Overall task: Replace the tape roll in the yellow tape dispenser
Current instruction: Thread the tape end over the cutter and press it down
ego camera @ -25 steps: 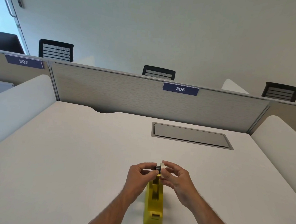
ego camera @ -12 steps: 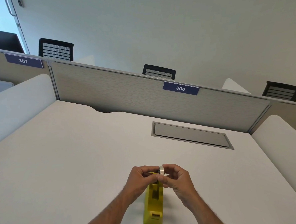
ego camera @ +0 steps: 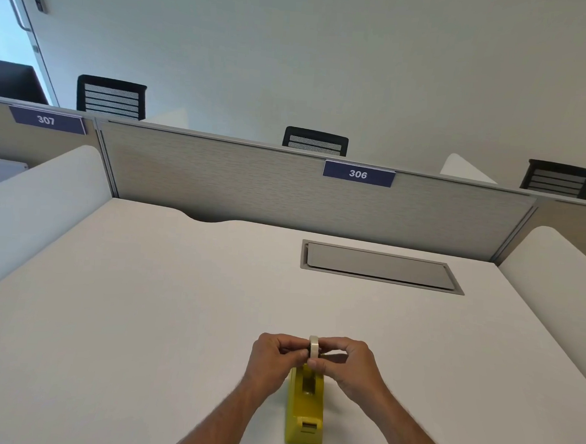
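Observation:
The yellow tape dispenser [ego camera: 305, 411] stands on the white desk [ego camera: 141, 315] near its front edge, its cutter end towards me. A whitish tape roll [ego camera: 313, 346] is held upright on edge just above the dispenser's far end. My left hand [ego camera: 274, 358] pinches the roll from the left and my right hand [ego camera: 348, 362] pinches it from the right. Fingers hide the roll's lower half and its core. The dispenser's slot behind the cutter looks empty.
A grey cable hatch [ego camera: 379, 266] lies flush in the desk at the back right. A grey partition [ego camera: 253, 178] with a "306" label [ego camera: 358, 173] closes the far edge, and white side panels [ego camera: 35, 202] flank the desk. Black chair backs [ego camera: 315, 141] rise behind.
Both hands have come closer together and lowered slightly. The roll, first held side-on with a dark core showing, now stands on edge right above the dispenser.

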